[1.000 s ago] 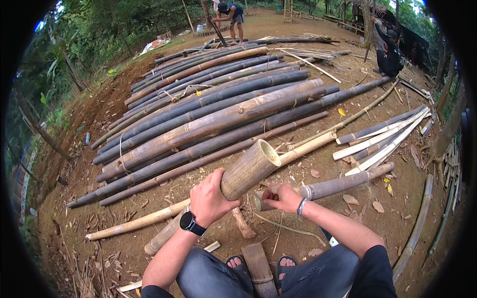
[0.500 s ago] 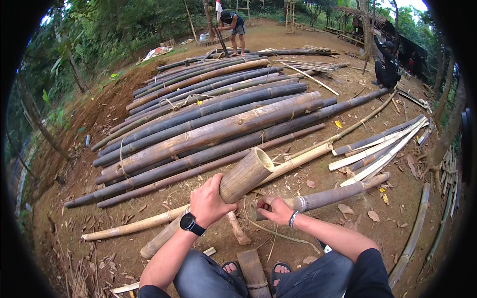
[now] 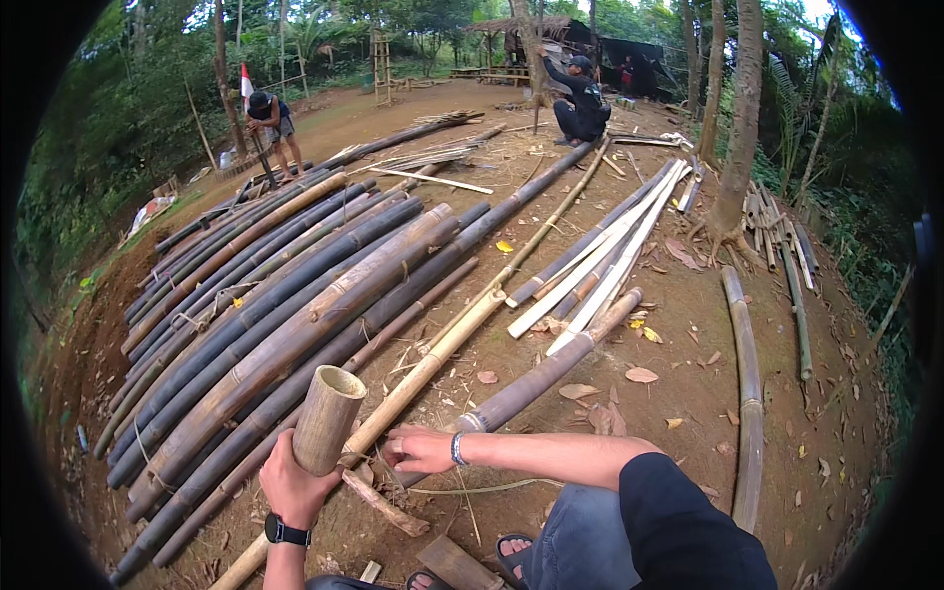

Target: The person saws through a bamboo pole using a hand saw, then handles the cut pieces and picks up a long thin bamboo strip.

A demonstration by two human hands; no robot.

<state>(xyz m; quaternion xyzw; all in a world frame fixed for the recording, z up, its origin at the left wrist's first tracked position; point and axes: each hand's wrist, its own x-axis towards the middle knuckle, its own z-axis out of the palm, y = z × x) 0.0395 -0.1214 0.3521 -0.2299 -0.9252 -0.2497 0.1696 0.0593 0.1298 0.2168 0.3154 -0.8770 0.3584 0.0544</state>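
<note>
My left hand (image 3: 292, 484), with a black watch on the wrist, grips a short hollow bamboo section (image 3: 327, 418) and holds it nearly upright, open end up. My right hand (image 3: 419, 449), wearing a bracelet, rests with fingers spread on a long pale bamboo pole (image 3: 462, 332) lying on the dirt, right beside the short section. A thick grey bamboo pole (image 3: 551, 368) lies just behind that hand. A short piece of wood (image 3: 385, 502) lies on the ground below both hands. My knees and sandalled feet show at the bottom edge.
A big stack of long dark and tan bamboo poles (image 3: 285, 295) fills the left. Split pale strips (image 3: 610, 261) lie at centre right, a curved pole (image 3: 749, 393) at right. One person (image 3: 267, 123) stands far left, another (image 3: 580, 98) crouches at the back near trees.
The view has tilted up, showing more of the yard. My left hand has raised the short bamboo section more upright. My right hand has moved from the grey pole onto the pale pole.
</note>
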